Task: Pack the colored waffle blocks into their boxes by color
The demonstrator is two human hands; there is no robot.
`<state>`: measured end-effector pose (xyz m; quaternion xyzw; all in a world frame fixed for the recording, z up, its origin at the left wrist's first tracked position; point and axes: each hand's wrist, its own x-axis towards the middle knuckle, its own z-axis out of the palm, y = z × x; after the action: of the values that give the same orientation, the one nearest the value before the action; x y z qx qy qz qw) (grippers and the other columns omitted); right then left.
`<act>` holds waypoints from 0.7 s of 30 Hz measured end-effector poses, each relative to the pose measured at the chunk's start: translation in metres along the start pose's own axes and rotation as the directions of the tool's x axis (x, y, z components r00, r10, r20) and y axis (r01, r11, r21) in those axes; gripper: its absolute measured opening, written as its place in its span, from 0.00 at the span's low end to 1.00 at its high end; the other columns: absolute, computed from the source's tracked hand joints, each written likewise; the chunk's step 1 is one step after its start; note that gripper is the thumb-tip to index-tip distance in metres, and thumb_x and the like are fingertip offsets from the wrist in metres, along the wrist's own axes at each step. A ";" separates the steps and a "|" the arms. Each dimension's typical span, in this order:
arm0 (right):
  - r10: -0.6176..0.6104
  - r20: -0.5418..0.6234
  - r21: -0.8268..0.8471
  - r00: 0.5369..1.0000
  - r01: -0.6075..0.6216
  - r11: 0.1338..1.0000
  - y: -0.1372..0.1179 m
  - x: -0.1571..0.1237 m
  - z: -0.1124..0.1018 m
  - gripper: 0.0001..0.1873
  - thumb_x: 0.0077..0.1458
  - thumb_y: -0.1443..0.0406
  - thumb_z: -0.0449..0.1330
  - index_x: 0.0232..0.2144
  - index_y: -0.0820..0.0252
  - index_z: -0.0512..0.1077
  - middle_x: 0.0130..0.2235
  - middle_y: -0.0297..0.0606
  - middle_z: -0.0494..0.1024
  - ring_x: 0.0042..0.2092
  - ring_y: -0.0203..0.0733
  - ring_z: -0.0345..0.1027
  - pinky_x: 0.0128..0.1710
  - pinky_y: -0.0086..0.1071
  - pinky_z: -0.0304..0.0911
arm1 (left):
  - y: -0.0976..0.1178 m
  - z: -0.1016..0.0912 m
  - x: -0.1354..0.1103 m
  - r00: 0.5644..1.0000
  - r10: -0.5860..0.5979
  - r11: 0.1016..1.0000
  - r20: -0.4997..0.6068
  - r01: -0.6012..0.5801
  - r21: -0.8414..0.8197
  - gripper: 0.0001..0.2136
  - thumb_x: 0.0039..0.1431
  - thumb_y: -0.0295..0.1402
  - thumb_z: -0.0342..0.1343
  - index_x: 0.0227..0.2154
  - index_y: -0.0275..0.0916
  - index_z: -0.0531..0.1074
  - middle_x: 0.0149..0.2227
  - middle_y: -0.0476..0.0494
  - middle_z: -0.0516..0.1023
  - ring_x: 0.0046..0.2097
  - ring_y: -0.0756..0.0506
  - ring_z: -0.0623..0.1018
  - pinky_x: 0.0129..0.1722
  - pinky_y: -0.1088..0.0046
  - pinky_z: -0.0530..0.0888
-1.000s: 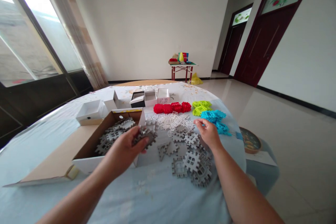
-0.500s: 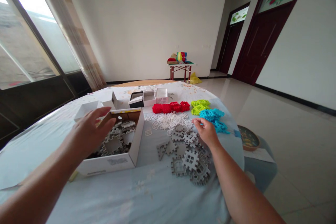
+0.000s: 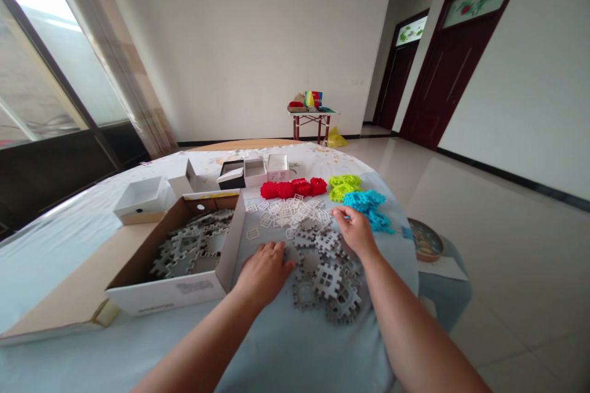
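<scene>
My left hand (image 3: 265,273) rests palm down at the left edge of a pile of grey toothed building panels (image 3: 328,281). Its fingers bend down and its thumb stands apart; what lies under the palm is hidden. My right hand (image 3: 356,230) is closed in a pinch at the top right of that pile, beside small white window-frame pieces (image 3: 295,212). Whatever it pinches is too small to make out. To the left stands an open white cardboard box (image 3: 170,291) with more grey panels (image 3: 184,245) inside.
Behind the white pieces lie red pieces (image 3: 294,188), with lime-green pieces (image 3: 345,186) and blue pieces (image 3: 366,204) farther right. Small open boxes (image 3: 255,171) stand at the back. A cardboard lid (image 3: 59,291) lies left of the large box. A stool (image 3: 445,291) holds a round tray (image 3: 424,239).
My left hand has moved right, from above the box to the left edge of the grey pile. My right hand keeps its pinch in about the same place. The view has shifted slightly.
</scene>
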<state>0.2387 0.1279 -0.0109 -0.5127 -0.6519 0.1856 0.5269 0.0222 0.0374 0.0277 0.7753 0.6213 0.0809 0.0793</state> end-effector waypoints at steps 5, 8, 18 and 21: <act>0.008 0.008 -0.008 1.000 -0.008 1.000 0.000 0.001 0.000 0.16 0.52 0.56 0.51 0.31 0.58 0.73 0.33 0.41 0.78 0.37 0.44 0.72 0.37 0.34 0.67 | -0.005 0.008 0.016 0.999 -0.050 0.989 -0.010 0.048 -0.141 0.17 0.50 0.38 0.53 0.42 0.37 0.68 0.39 0.39 0.72 0.45 0.41 0.72 0.44 0.67 0.66; 0.005 0.014 -0.001 1.000 -0.005 1.000 0.001 0.001 0.000 0.15 0.52 0.56 0.51 0.31 0.58 0.73 0.33 0.40 0.78 0.37 0.44 0.71 0.38 0.34 0.66 | -0.011 0.013 0.022 0.998 -0.064 0.978 -0.009 0.061 -0.198 0.18 0.45 0.40 0.57 0.40 0.36 0.69 0.39 0.39 0.71 0.40 0.43 0.73 0.40 0.70 0.67; 0.006 0.013 0.000 1.000 -0.006 1.000 -0.001 0.000 0.000 0.14 0.52 0.58 0.51 0.32 0.59 0.73 0.34 0.40 0.78 0.37 0.42 0.71 0.37 0.32 0.66 | -0.020 0.006 0.017 0.989 -0.070 0.816 0.129 0.131 -0.563 0.19 0.44 0.51 0.53 0.19 0.39 0.62 0.15 0.58 0.56 0.19 0.53 0.60 0.18 0.77 0.55; 0.013 0.007 -0.004 1.000 -0.013 1.000 -0.002 0.000 0.000 0.14 0.52 0.58 0.51 0.32 0.59 0.73 0.34 0.40 0.78 0.36 0.42 0.71 0.37 0.31 0.66 | 0.001 0.002 0.010 0.982 0.046 0.735 0.185 0.092 -0.672 0.20 0.43 0.52 0.54 0.18 0.39 0.59 0.15 0.59 0.54 0.19 0.54 0.56 0.18 0.78 0.52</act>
<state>0.2380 0.1272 -0.0092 -0.5174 -0.6508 0.1896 0.5223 0.0258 0.0472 0.0262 0.6895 0.5484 0.2265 0.4154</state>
